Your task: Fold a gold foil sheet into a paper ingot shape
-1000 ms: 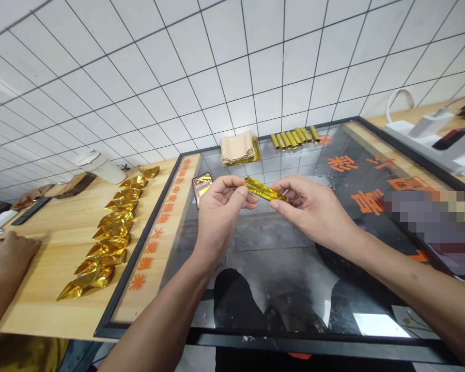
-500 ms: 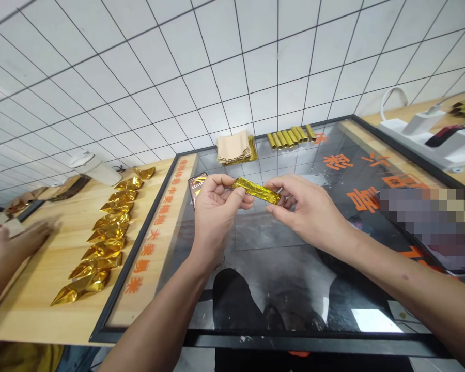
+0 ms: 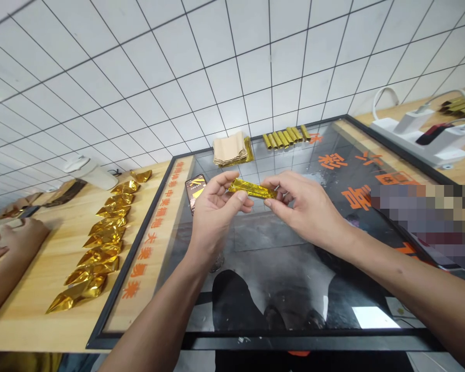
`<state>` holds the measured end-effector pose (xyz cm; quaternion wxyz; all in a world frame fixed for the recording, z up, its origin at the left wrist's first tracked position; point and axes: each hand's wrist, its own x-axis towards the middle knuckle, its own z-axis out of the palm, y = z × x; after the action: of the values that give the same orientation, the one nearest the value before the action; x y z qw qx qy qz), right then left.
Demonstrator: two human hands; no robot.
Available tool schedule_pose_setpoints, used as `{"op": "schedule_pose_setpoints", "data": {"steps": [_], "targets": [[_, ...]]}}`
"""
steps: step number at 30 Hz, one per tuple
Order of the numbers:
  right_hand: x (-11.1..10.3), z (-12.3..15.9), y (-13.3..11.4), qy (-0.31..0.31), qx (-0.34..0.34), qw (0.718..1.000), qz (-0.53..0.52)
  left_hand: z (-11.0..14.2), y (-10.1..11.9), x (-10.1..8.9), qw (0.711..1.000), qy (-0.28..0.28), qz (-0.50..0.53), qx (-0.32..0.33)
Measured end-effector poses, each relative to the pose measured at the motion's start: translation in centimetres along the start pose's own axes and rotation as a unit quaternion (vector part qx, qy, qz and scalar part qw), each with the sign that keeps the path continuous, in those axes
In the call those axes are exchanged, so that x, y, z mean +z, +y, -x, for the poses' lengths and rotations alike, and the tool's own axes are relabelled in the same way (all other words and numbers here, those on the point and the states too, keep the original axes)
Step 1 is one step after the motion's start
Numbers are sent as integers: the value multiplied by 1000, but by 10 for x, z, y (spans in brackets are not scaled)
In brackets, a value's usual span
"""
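Observation:
A narrow gold foil packet is held level above the glass tabletop. My left hand pinches its left end between thumb and fingers. Fingers of my right hand are closed on its right end. A phone lies on the glass just behind my left hand.
A row of gold folded pouches lies on the wooden bench at left. A stack of tan papers and several gold rolls sit by the tiled wall. Another person's hands work at far left. A white power strip sits at right.
Both hands keep the packet and have turned it slightly flatter. The other person's hand at far left has moved back along the bench.

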<state>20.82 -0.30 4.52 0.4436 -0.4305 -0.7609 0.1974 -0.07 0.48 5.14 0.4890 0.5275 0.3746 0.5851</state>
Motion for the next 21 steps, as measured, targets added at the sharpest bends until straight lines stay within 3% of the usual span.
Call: {"op": "schedule_pose_setpoints", "data": {"steps": [6, 11, 21], "targets": [[0, -2, 1, -13, 56, 992, -111, 1, 1, -3, 996, -76, 42, -11], [1, -3, 2, -72, 122, 961, -238, 1, -2, -5, 990, -131, 53, 2], [-1, -5, 3, -141, 166, 937, -273, 2, 2, -5, 984, -171, 48, -17]]}}
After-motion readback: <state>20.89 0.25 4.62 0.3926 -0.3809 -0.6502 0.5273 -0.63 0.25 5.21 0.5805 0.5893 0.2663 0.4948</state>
